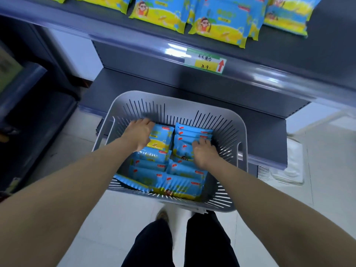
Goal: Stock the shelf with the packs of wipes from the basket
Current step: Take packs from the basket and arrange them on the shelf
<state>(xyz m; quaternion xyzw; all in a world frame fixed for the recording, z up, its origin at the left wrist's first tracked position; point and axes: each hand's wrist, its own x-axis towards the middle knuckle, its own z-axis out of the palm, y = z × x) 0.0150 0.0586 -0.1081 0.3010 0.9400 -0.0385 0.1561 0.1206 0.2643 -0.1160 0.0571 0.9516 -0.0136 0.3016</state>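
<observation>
Upper shelf (pixel 134 42): above and beyond the basket, carrying a row of blue-and-yellow shelf packs (pixel 217 26) lying with printed faces up, some overlapping at the front edge.
Bottom shelf (pixel 134 87): dark deck just behind the basket; far rim of the basket sits over its front edge.
Floor (pixel 115 218): pale tiles under and near side of the basket. Dark trousers (pixel 208 237) and one shoe (pixel 162 215) just short of the near rim.
Basket (pixel 173 97): grey plastic, slotted walls, rounded corners.
Packs of wipes (pixel 150 170): inside the basket, two rows running near to far, mostly standing on edge and leaning on each other. One flat pack (pixel 160 138) at the far left lies face up.
Left hand (pixel 139 133): inside the basket at the far-left corner, palm down on the flat pack, fingers reaching past its far edge. Motion blur there, so I cannot tell if it is gripped.
Right hand (pixel 204 153): inside the basket over the right row, knuckles up, fingers curled down round the top edge of an upright right-row pack (pixel 183 151).
Price label (pixel 205 61): on the upper shelf's front rail, above the basket's far rim; handwritten, with a red up-arrow.
</observation>
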